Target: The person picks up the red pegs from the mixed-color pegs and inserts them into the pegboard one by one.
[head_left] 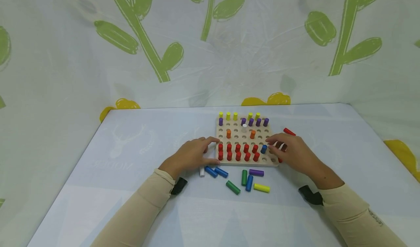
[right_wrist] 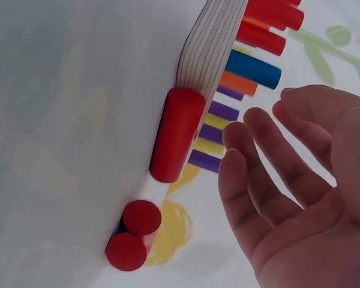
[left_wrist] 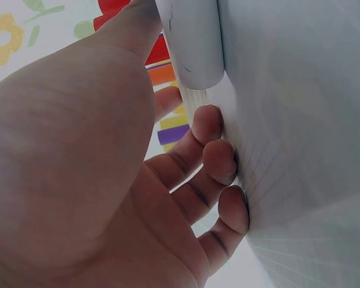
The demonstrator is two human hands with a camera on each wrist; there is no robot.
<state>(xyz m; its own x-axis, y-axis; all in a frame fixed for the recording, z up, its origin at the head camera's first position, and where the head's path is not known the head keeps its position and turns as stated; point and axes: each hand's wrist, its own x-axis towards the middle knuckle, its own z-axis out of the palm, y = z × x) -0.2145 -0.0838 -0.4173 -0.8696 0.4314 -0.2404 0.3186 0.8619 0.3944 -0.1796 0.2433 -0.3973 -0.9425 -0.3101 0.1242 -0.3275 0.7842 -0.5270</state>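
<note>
A wooden peg board (head_left: 241, 163) lies on the table with coloured pegs standing in its holes. My left hand (head_left: 191, 152) rests at the board's left edge, thumb and index finger touching it; in the left wrist view its other fingers (left_wrist: 219, 159) lie loosely bent on the tabletop. Over the board's right edge hovers my right hand (head_left: 293, 150), holding nothing. Its fingers (right_wrist: 288, 171) are relaxed and apart in the right wrist view, with the thumb tip close to an upright blue peg (right_wrist: 255, 69). That blue peg (head_left: 264, 149) stands at the end of a row of red pegs (head_left: 237, 148).
Loose pegs lie before the board: blue (head_left: 221, 172), green (head_left: 233, 187), purple (head_left: 256, 173), yellow (head_left: 261, 188) and white (head_left: 201, 172). Red pegs (right_wrist: 177, 135) lie along its right side. A patterned cloth wall (head_left: 246, 57) rises behind the table.
</note>
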